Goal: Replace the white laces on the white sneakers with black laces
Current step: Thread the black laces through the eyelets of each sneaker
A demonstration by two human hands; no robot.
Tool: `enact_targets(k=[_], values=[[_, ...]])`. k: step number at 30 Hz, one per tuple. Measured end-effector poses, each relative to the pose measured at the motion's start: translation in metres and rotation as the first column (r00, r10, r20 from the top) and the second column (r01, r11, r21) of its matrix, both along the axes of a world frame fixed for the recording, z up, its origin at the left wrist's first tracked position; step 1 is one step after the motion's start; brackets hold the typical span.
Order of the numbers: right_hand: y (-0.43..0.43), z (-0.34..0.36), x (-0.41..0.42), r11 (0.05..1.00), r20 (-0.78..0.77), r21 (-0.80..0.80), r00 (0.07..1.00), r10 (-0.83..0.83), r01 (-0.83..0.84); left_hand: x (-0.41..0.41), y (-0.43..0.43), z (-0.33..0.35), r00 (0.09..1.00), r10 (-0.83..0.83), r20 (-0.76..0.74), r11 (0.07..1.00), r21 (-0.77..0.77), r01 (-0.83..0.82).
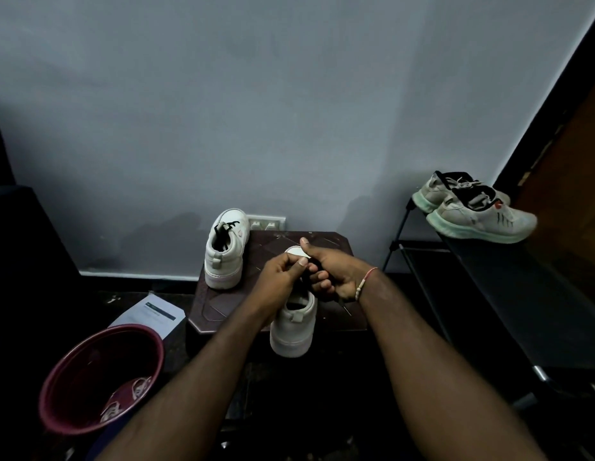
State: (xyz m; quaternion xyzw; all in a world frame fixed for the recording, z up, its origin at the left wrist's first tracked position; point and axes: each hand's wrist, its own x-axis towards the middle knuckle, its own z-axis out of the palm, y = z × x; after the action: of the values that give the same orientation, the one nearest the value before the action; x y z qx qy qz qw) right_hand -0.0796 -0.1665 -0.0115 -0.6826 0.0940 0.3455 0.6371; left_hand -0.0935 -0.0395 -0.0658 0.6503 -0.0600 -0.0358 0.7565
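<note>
The near sneaker (294, 324) stood on the small counter (326, 242) with its heel toward the person, so the eyelets lay straight under the fingers. The left hand (283, 274) and right hand (332, 271) met over its tongue. Both were curled and pinching what looked like the black lace (310, 278), probably to feed it through a hole. The far sneaker (224, 251) waited by the wall, set aside and already laced in black. Down at the left, a bucket (56, 377) held what seemed to be the discarded white laces (126, 397).
</note>
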Motion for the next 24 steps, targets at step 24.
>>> enact_targets(k=[24], values=[[0.040,-0.046,-0.048,0.730,0.696,0.208,0.426,-0.578,0.651,-0.016,-0.009,-0.007,0.862,0.259,0.436,0.823,0.368,-0.433]])
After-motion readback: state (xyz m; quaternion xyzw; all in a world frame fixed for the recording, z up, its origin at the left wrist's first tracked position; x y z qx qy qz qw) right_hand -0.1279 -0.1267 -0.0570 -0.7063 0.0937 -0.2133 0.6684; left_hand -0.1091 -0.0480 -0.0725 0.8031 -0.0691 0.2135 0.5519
